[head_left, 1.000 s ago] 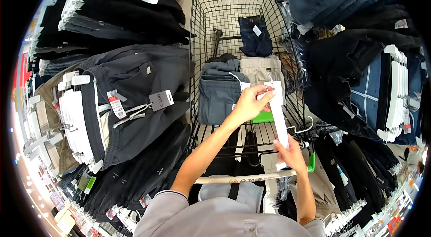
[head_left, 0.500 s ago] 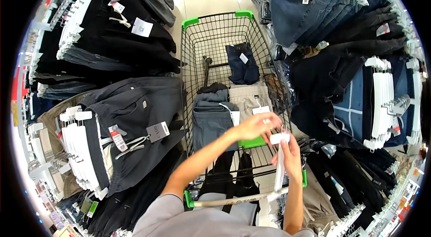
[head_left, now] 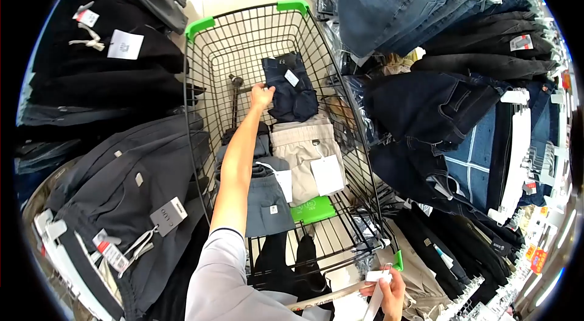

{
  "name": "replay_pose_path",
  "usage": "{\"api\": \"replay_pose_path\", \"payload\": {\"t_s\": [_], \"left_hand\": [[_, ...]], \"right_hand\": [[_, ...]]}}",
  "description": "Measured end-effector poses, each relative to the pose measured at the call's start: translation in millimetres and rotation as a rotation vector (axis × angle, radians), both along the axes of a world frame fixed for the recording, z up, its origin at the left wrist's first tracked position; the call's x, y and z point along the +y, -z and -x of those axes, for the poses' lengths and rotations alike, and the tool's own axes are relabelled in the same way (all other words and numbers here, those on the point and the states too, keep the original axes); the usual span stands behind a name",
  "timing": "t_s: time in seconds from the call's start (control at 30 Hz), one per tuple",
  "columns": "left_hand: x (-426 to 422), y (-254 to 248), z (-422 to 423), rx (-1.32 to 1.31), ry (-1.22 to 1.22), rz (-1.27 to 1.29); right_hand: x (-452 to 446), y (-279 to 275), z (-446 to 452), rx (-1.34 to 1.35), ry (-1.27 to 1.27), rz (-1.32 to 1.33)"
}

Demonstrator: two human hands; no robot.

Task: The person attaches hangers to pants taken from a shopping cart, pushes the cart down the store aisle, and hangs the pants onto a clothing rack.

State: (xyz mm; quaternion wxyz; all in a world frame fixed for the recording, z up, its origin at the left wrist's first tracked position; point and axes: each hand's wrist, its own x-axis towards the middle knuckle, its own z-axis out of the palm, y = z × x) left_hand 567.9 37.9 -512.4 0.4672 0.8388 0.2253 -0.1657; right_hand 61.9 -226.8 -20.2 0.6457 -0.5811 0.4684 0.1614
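Note:
My left hand (head_left: 262, 96) reaches into the cart, with its fingers closed at the left edge of the folded dark blue jeans (head_left: 291, 99). A small white tag lies on the jeans. My right hand (head_left: 393, 292) is by the cart's handle at the lower right, closed on a white hanger (head_left: 375, 300) with a metal hook. Below the jeans, folded beige trousers (head_left: 298, 138) with a white tag lie in the cart. Beside them are folded grey trousers (head_left: 267, 205), partly hidden by my left forearm.
The black wire shopping cart (head_left: 201, 138) with green corners stands between clothing racks. Dark trousers (head_left: 134, 157) hang on the left. Blue jeans (head_left: 395, 5) and darker pairs on white hangers hang on the right.
My left hand has left the hanger and moved forward and left to the dark jeans. My right hand has lowered with the hanger toward the cart's handle. The view has shifted.

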Motion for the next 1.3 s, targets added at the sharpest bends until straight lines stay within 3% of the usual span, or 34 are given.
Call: {"api": "replay_pose_path", "payload": {"t_s": [0.1,0.17,0.23,0.27,0.33,0.43,0.47,0.5,0.6,0.67,0.73,0.87,1.0,1.07,1.13,1.2,1.3], "left_hand": [[-10,48,-30,-0.063,-0.075,0.061],[-19,54,-47,-0.059,-0.074,0.068],[-17,42,-58,0.057,-0.012,0.080],[-14,40,-61,0.126,0.054,0.262],[-21,4,-53,0.116,-0.047,0.234],[-17,-61,-32,0.008,-0.119,0.443],[-5,-33,-38,-0.040,-0.018,0.543],[-4,-35,-36,-0.086,-0.120,0.736],[8,-110,-10,-0.087,-0.250,1.111],[22,-165,12,-0.068,-0.213,1.169],[22,-293,46,-0.105,-0.121,1.219],[46,-426,86,-0.229,0.078,1.365],[74,-517,138,-0.394,0.232,1.364],[93,-538,157,-0.502,0.406,1.467],[93,-591,193,-0.439,0.347,1.632],[83,-631,235,-0.461,0.342,1.723],[74,-651,294,-0.456,0.346,1.795]], "right_hand": [[3,5,0,0.034,0.031,-0.036],[7,12,-2,0.047,0.035,-0.001],[9,15,-3,0.022,0.021,0.015],[10,14,-3,0.007,-0.006,0.012],[13,8,-10,0.016,0.007,-0.012],[16,2,-16,-0.008,0.061,-0.052],[17,-3,-19,-0.019,0.046,-0.051],[17,-8,-22,-0.027,0.018,-0.051],[17,-25,-31,-0.081,-0.026,-0.057],[16,-36,-36,-0.159,-0.097,-0.022],[12,-44,-32,-0.238,-0.135,-0.014],[11,-68,-43,-0.372,-0.163,0.154],[2,-97,-56,-0.568,-0.314,0.366],[-1,-124,-68,-0.585,-0.312,0.399],[-2,-142,-83,-0.727,-0.304,0.460],[4,-159,-99,-0.875,-0.301,0.400],[12,-178,-108,-0.924,-0.514,0.119]]}}
